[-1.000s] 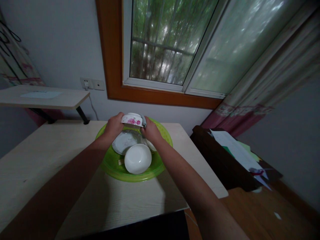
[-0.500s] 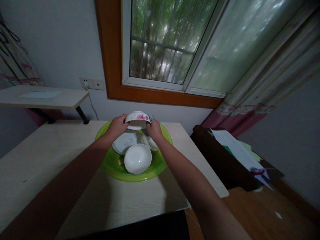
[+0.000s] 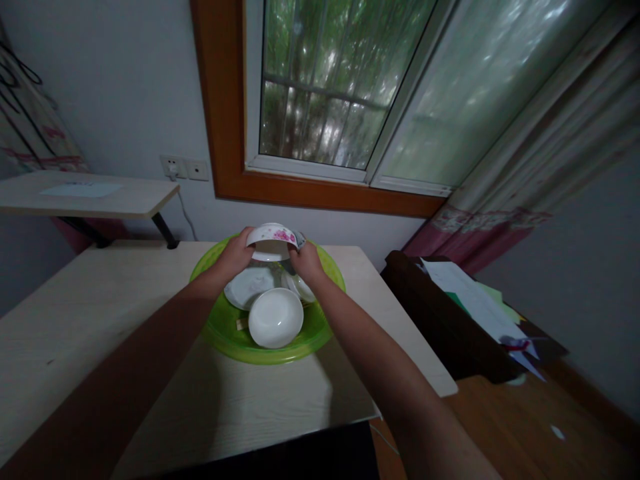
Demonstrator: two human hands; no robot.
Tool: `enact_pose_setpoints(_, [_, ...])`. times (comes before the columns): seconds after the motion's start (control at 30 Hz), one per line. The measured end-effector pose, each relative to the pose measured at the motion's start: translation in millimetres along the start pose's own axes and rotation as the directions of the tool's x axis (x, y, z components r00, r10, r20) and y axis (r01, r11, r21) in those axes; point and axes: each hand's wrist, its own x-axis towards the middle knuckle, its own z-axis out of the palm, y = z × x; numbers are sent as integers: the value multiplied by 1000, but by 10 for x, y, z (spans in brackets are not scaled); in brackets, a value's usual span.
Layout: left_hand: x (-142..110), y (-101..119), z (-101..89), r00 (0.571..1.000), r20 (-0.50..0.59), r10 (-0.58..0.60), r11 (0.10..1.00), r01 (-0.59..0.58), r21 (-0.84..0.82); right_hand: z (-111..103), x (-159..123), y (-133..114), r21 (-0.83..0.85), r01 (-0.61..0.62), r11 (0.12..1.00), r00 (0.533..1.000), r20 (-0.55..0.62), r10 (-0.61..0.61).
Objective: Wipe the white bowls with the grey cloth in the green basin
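Pale wall (image 3: 115,87), a window (image 3: 325,87) with a brown wooden frame (image 3: 320,197) and a light wooden desk (image 3: 75,300) make the background in the head view. On the right side there is a curtain (image 3: 540,147), and below it some papers (image 3: 475,307) lie on dark furniture (image 3: 425,320).

On the desk stands a green basin (image 3: 280,357), and the flowered bowl (image 3: 271,233) is held up over its far part, between the left hand (image 3: 235,257) and the right hand (image 3: 306,260). Compared with one second ago, the bowl is tipped more toward the person, so its inner side has come into sight; since half a second ago it has moved only slightly to the left. I judge from this that the handling of this bowl, with the cloth, is still going on. The other dishes have stayed where they were.

The flowered bowl is white and glossy, with pink flowers on the outer wall, and its opening faces down and toward the person. The left fingers are closed on its left edge. The right fingers are clamped on the right edge, together with a grey cloth (image 3: 300,239); their exact placing is hard to tell.

Below, in the basin, are a white plate (image 3: 247,288), a plain white bowl (image 3: 276,319) tilted toward the person, and another bowl (image 3: 304,289), partly hidden by the right hand.
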Motion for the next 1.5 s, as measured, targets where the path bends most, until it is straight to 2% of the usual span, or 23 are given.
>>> enact_pose_setpoints(0.17, [-44, 22, -25, 999, -1, 39, 999, -39, 36, -51, -54, -106, -48, 168, 985, 986, 6, -168])
enact_pose_setpoints(0.33, [-48, -27, 0, 997, 8, 71, 986, -72, 150, -66, -114, -270, -136, 378, 916, 924, 111, -365])
enact_pose_setpoints(0.43, [-39, -22, 5, 998, -2, 56, 978, -54, 203, -66, -127, -339, -157, 433, 888, 900, 137, -414])
enact_pose_setpoints(0.53, [-39, 11, -9, 999, -27, 34, 975, -27, 219, -67, -110, -327, -170, 381, 909, 924, 114, -366])
enact_pose_setpoints(0.63, [-46, 31, -29, 997, -77, 10, 981, 5, 196, -66, -73, -251, -197, 225, 954, 974, 49, -219])
enact_pose_setpoints(0.73, [-50, 26, -49, 992, -127, 2, 989, 17, 144, -62, -41, -173, -222, 76, 972, 997, 21, -74])
enact_pose_setpoints(1.0, [-43, 46, -58, 995, -95, -1, 990, 14, 139, -29, -17, -60, -156, -40, 987, 997, 60, 50])
enact_pose_setpoints(1.2, [-12, 42, -13, 990, -136, 34, 999, -31, 26, -8, 31, 29, -53, -169, 984, 986, -2, 169])
enact_pose_setpoints(1.3, [13, 36, -6, 990, -137, 37, 999, -32, 37, -9, 43, 48, 6, -202, 979, 979, -30, 202])
enact_pose_setpoints(1.43, [29, 15, 1, 992, -84, 92, 986, -79, 146, -9, 38, 42, 95, -205, 974, 978, -24, 208])
enact_pose_setpoints(1.5, [21, -3, 10, 994, -27, 104, 990, -101, 97, -5, 32, 34, 121, -197, 973, 980, -5, 199])
